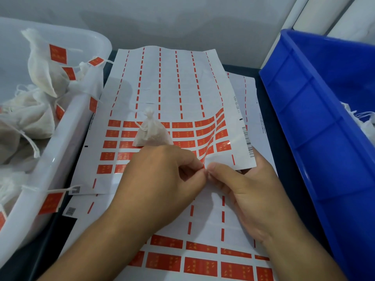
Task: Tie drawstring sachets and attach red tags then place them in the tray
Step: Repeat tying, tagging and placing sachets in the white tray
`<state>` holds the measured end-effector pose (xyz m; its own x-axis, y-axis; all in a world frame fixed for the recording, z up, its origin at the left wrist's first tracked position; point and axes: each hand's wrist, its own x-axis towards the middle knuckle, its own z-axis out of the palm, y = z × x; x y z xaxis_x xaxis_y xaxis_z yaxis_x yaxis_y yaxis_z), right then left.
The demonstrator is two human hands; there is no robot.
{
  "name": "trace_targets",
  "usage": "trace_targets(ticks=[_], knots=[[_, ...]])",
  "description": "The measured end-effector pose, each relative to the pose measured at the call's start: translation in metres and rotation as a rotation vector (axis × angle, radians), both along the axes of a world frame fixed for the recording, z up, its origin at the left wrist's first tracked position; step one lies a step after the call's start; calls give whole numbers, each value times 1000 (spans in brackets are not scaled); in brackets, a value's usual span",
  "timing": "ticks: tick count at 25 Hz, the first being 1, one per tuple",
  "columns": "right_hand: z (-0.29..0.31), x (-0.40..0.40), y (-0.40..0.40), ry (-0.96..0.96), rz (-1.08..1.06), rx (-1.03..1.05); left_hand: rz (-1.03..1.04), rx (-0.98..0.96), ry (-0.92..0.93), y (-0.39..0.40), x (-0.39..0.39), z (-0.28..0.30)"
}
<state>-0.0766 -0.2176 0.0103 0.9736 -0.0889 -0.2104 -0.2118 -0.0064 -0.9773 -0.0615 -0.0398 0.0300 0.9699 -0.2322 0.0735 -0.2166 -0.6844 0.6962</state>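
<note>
At lower centre, the left hand (162,179) and right hand (241,185) pinch a thin, flexible red tag (203,165) off the sticker sheet (172,82), best gripped by its edge, below the soft, light sachet (151,132) at mid-frame.

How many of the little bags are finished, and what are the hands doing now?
Many tagged white cloth sachets already lie in the clear plastic tray. One tied white sachet rests untagged on the sheet of red stickers. Both the left hand and right hand pinch at the sheet's lifted edge, seemingly peeling a tag. More sachets wait in the blue plastic bin.
</note>
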Motion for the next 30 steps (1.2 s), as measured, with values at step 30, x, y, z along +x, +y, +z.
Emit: trace_targets(ticks=[30], knots=[[43, 1, -33, -25, 87, -926, 163, -182, -55, 7, 11, 3]])
